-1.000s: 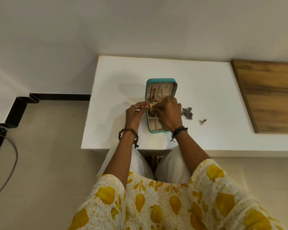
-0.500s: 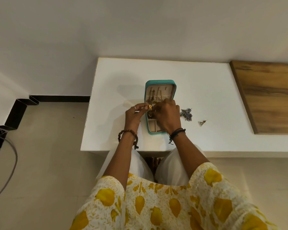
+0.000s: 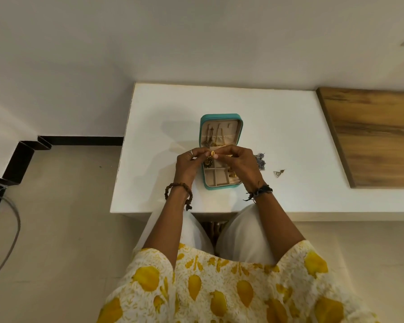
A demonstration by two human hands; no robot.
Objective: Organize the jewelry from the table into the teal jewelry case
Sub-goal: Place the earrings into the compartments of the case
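Observation:
The teal jewelry case lies open on the white table, chains hanging in its far half and small compartments in its near half. Above its middle, my left hand and my right hand pinch a small gold jewelry piece between their fingertips. A bluish-silver jewelry cluster lies just right of my right hand, partly hidden by it. A small triangular earring lies further right on the table.
A wooden panel covers the table's right part. The table's left edge drops to a tiled floor. A wall stands behind the table. My knees sit under the front edge.
Both hands have lifted slightly and spread apart over the case, showing more of the near compartments. The gold piece stays pinched between them.

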